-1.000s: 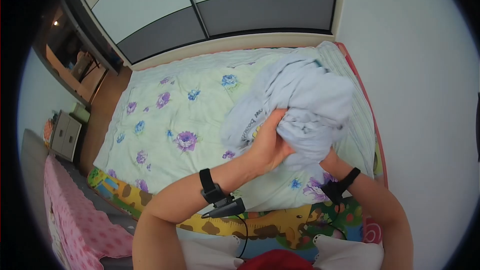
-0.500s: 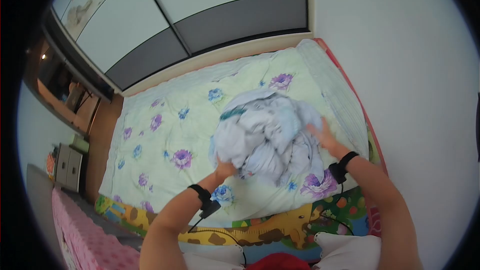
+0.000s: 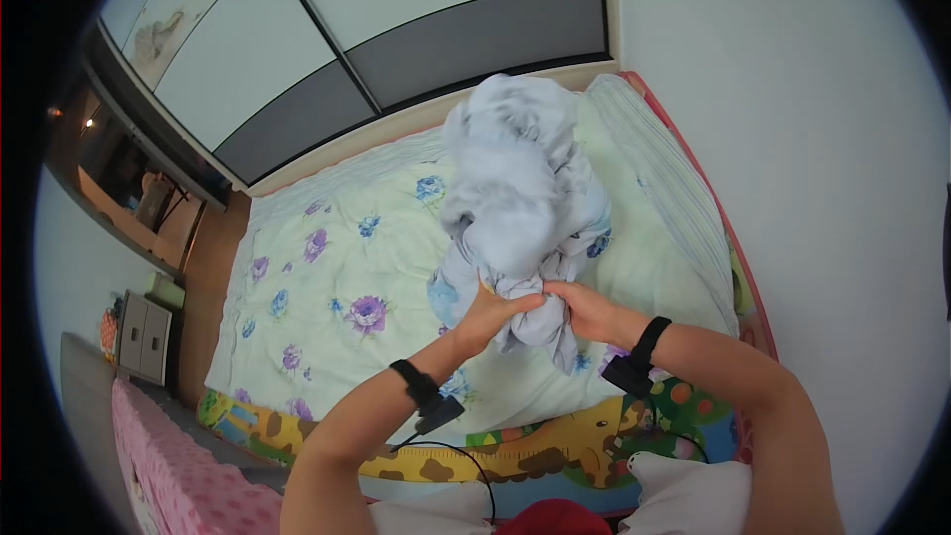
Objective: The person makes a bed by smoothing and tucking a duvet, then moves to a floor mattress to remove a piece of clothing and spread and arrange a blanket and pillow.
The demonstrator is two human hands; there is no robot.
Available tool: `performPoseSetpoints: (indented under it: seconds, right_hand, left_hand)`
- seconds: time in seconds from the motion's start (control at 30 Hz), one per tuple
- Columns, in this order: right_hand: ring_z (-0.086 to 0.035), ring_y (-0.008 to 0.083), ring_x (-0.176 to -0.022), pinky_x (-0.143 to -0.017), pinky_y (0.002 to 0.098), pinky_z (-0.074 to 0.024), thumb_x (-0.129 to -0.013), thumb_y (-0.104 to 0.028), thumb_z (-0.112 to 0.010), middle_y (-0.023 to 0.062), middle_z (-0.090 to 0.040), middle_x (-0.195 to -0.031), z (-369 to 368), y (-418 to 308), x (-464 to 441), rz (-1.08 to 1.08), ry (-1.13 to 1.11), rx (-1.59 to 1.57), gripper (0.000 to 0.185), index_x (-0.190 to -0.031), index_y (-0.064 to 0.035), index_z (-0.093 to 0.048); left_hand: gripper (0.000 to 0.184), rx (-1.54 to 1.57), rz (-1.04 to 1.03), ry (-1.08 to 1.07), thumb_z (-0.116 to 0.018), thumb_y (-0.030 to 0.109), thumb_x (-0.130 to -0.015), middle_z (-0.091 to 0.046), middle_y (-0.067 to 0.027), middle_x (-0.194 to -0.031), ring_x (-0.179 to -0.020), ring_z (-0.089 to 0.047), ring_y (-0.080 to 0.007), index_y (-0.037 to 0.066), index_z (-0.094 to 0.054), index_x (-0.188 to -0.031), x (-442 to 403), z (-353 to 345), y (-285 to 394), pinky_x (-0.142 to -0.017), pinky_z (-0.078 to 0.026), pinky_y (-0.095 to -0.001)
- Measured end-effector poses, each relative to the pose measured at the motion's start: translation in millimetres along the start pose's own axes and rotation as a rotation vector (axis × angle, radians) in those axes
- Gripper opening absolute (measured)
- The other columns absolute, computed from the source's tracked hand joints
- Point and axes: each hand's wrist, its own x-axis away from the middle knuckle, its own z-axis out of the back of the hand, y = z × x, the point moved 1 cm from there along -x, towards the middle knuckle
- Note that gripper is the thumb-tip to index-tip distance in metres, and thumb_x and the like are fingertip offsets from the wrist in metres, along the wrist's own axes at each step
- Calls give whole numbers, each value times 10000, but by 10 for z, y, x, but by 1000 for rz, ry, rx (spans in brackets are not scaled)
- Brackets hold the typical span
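A bulky, crumpled pale bedding cover [image 3: 515, 188] rises in front of me, its upper part smeared by motion. Closed on its near edge is my left hand [image 3: 492, 315], with bunched fabric beside the thumb. Close by on the right, my right hand [image 3: 589, 312] grips the same edge, the two thumbs nearly meeting. Folds hide most of the fingers. A loose end of the cloth dangles below the hands over the flowered sheet [image 3: 327, 307]. Each wrist wears a black strap with a small box and cable.
A wardrobe [image 3: 475, 30] with sliding doors stands behind the bed, and a white wall [image 3: 792, 139] runs along the right. Under the sheet's near side lies a giraffe-patterned mat [image 3: 555, 451]. Pink dotted fabric [image 3: 188, 466] is at the lower left, a small drawer cabinet [image 3: 144, 337] beyond it.
My hands have come together from either side of the bundle and now grip its near edge. The bedding cover has lifted and spread away from me toward the wardrobe.
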Motion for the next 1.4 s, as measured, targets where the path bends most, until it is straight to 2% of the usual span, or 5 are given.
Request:
performPoseSetpoints:
  seconds: [0.47, 0.9, 1.03, 1.13, 1.4]
  right_hand:
    - [-605, 176, -1011, -871, 328, -481, -920, -355, -603, 69, -577, -1179, -745, -414, 482, 47, -62, 447, 518, -1331, -65, -480]
    - [-620, 140, -833, -730, 277, -494, -919, -231, -596, 65, -644, -941, -947, 170, 61, -194, -297, 662, 241, -1085, -57, -591]
    - [-624, 139, -838, -732, 279, -498, -927, -231, -591, 71, -649, -945, -955, 251, 68, -206, -375, 650, 230, -1059, -44, -599]
    - [-629, 137, -845, -736, 279, -503, -933, -232, -588, 69, -652, -941, -813, 208, 177, -222, -367, 650, 219, -1029, -37, -611]
    - [-628, 122, -705, -624, 273, -513, -908, -237, -590, 49, -650, -806, 327, 100, 69, -92, 63, 680, 193, -933, -47, -616]
  left_hand:
    - [337, 242, -290, 552, -658, 118, -827, -679, -109, -1019, -882, -672, -200, -14, -616, -1134, 67, 1921, 1608, -752, -567, -341]
    - [663, -757, -951, 1690, -769, 149, -764, -571, -131, -1262, -1101, -590, -273, -18, -474, -1333, 5761, 2568, 5123, -876, -526, -398]
    - [791, -2449, 561, 1135, -771, 130, -731, -491, -188, -1378, -1254, -482, -298, 17, -385, -1412, 7787, 2362, 4873, -997, -439, -405]
    - [699, -897, 1206, 1898, -555, 498, -848, -607, -207, -1130, -866, -606, -402, 20, -445, -1345, 8404, 2661, 4230, -781, -484, -525]
    - [446, -1085, 674, 1465, -561, 486, -884, -591, -61, -696, -576, -585, -172, 84, -598, -1077, 4609, 3613, 3286, -521, -458, -363]
